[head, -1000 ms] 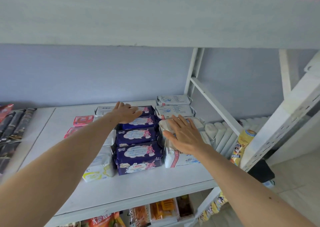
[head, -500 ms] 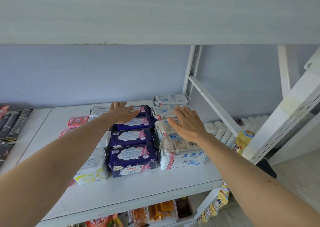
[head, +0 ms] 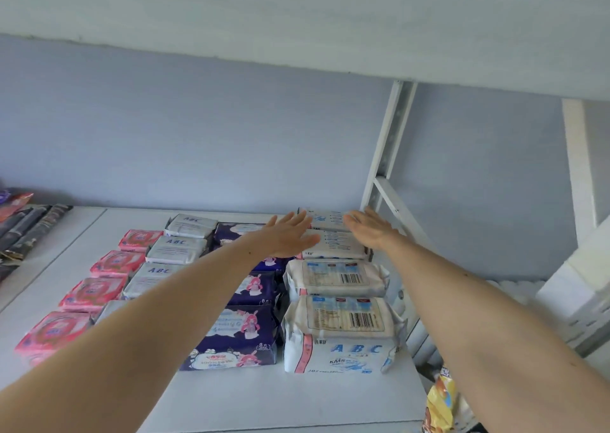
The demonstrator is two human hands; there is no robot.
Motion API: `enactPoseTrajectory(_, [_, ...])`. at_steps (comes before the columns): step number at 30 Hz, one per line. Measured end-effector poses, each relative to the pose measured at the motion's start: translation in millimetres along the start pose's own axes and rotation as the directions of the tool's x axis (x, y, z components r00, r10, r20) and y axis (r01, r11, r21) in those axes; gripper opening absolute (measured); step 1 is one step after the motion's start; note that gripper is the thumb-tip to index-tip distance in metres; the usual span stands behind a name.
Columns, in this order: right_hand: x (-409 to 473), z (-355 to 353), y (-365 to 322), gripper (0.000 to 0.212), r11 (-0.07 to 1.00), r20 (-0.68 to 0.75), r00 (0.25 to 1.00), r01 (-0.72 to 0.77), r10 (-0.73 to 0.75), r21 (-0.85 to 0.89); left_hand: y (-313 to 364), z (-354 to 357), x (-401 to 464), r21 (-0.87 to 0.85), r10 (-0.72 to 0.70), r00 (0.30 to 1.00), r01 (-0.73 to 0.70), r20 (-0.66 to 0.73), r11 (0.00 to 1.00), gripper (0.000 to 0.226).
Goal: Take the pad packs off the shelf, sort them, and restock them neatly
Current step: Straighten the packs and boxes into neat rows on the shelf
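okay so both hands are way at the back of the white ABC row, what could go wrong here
The left hand and right hand lie flat on either side of the back white packs, with no grip, so one could slide askew. The left forearm crosses the dark blue packs and may nudge that row.

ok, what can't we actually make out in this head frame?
All in the head view:
- Dark blue packs: the left forearm covers most of the column, so no count.
- Grey ABC packs: the front ones are hidden by the same forearm.
- Rear white packs: left hand and right hand flank them; contact unclear.
- Yellow bag: cut off by the bottom edge.
- Pack print: too small.
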State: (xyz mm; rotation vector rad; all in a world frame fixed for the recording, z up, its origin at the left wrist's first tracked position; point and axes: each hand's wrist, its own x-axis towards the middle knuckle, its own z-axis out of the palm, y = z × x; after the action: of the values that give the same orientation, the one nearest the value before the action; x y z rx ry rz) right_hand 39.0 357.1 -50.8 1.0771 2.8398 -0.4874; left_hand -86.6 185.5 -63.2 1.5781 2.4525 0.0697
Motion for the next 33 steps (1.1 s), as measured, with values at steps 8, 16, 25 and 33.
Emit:
enactPoseTrajectory(8, [14.1,7.5,8.3,0.065,0.987,0.059,0.998,0.004,-0.014,0.163,16.0,6.5,16.8,0.085,0.021,1.000,-0.019,-0.020,0.996,0.038])
enactPoseTrajectory(16, [21.7,7.6,4.3,0.070,0.957,0.092,0.996,-0.023,-0.004,0.289,13.8,20.0,21.7,-0.054,-0.102,0.991,0.098,-0.081,0.994,0.073])
enactPoseTrajectory(25, [21.7,14.6,1.0,0.069,0.966,0.070,0.997,0.021,-0.040,0.259,10.2,21.6,14.7,-0.080,-0.108,0.992,0.103,-0.062,0.992,0.070])
enactPoseTrajectory(33, [10.4,22.9,3.0,0.056,0.987,-0.030,0.993,0.121,-0.118,0.106,12.1,12.1,4.8,-0.032,-0.050,0.998,0.050,-0.028,0.998,0.065])
